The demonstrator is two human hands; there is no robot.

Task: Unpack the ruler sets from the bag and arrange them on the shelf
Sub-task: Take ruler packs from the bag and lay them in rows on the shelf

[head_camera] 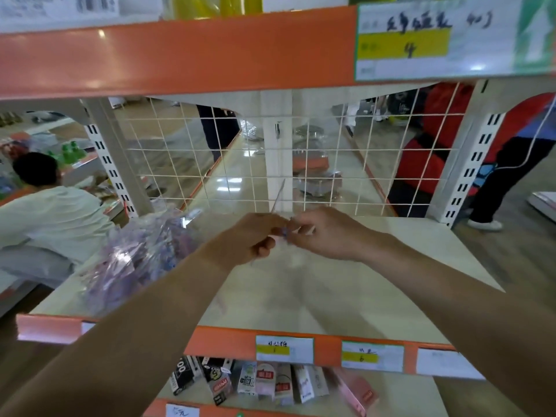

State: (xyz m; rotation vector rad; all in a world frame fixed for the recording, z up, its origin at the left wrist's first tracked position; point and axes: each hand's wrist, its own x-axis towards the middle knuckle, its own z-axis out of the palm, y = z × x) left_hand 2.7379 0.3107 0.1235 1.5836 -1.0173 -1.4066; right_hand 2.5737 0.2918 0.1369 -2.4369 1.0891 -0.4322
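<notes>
A ruler set point(284, 232), thin, mostly clear and too blurred to read, is held just above the middle of the shelf point(376, 266). The left hand point(252, 239) and right hand point(325, 233) meet on it, the curled fingers and thumb of each pinching it from either side. The bag point(135, 254), crumpled clear plastic holding purple packets, lies on the shelf's left part. A white wire grid point(240, 164) stands along the shelf's back edge. An orange strip point(216, 341) with price labels point(284, 349) runs along the shelf's front edge. Small boxes point(255, 383) stand below the shelf. Left of the shelf is a person in a pale top point(51, 218).
</notes>
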